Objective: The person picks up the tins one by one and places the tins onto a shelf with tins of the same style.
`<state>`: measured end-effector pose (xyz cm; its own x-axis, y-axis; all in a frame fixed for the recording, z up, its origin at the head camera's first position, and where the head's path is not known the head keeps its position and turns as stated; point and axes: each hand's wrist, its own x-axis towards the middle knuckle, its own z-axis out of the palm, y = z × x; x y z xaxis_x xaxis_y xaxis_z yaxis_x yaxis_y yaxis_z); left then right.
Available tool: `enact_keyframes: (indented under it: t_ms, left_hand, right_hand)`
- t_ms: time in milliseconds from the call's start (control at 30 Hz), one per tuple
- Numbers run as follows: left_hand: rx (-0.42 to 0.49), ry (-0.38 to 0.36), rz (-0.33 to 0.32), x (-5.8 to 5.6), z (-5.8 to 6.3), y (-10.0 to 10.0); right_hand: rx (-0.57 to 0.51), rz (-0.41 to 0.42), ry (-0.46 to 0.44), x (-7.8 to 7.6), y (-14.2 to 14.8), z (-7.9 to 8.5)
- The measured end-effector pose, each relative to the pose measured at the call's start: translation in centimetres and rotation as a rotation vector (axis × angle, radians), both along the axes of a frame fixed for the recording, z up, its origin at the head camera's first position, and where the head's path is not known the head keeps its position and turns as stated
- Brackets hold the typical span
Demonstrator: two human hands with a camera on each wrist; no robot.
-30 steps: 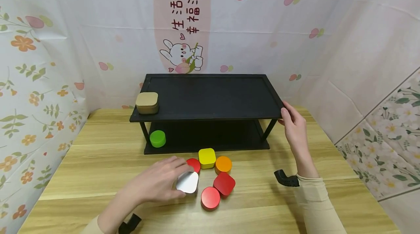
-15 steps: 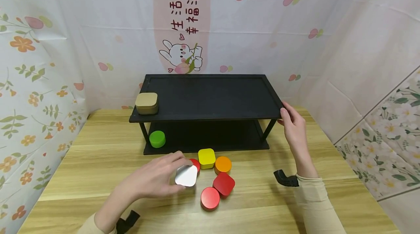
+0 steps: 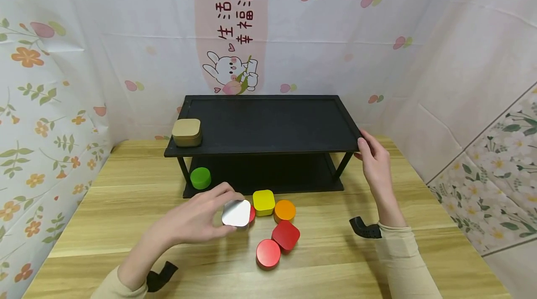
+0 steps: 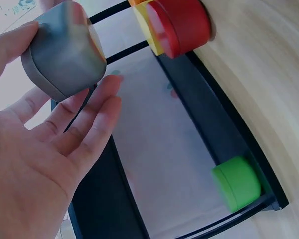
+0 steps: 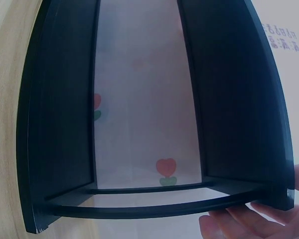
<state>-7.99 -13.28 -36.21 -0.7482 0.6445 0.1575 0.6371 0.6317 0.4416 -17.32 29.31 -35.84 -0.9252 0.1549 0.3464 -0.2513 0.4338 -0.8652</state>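
My left hand (image 3: 197, 217) pinches a silver rounded-square tin (image 3: 237, 213) between thumb and fingers. In the left wrist view the tin (image 4: 65, 52) is raised off the table. Partly hidden behind it in the head view is a round red tin (image 3: 252, 215). My right hand (image 3: 375, 157) grips the right front corner of a black two-tier shelf (image 3: 268, 124), thumb on top and fingers below. The right wrist view shows the fingers (image 5: 239, 221) under the shelf's upper board (image 5: 239, 99).
A gold tin (image 3: 187, 132) stands on the upper board's left end, a green round tin (image 3: 200, 178) on the lower board. Before the shelf are a yellow square tin (image 3: 264, 202), an orange round tin (image 3: 285, 211), a red square tin (image 3: 286, 235) and another red round tin (image 3: 268, 254).
My left hand has lifted the silver tin from the table and moved it slightly left and toward the shelf. The right hand keeps its hold on the shelf corner.
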Motion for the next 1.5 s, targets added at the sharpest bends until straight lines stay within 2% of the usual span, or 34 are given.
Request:
enact_keyframes:
  t_ms: [267,533,800,1000,1267,1500]
  left_hand:
    - [-0.013,0.062,0.026,-0.2,0.9,-0.4]
    - [0.022,0.066,0.025,-0.3,1.8,-0.5]
    - [0.05,0.056,0.062,-0.3,2.7,-0.5]
    - [0.067,0.098,0.067,-0.4,3.6,-0.5]
    - [0.087,0.087,0.079,-1.1,5.0,-0.2]
    - [0.08,0.11,0.084,-1.8,6.1,-0.4]
  right_hand:
    - [0.004,0.0,0.0,0.0,-0.1,0.0]
    - [-0.003,-0.007,-0.009,-0.1,-0.1,0.1]
    - [0.01,-0.005,-0.011,0.0,0.0,0.1]
    - [0.01,-0.006,-0.012,0.0,0.0,0.1]
    - [0.015,-0.015,-0.024,0.1,0.0,0.1]
    - [-0.004,-0.002,-0.019,0.0,0.0,0.2]
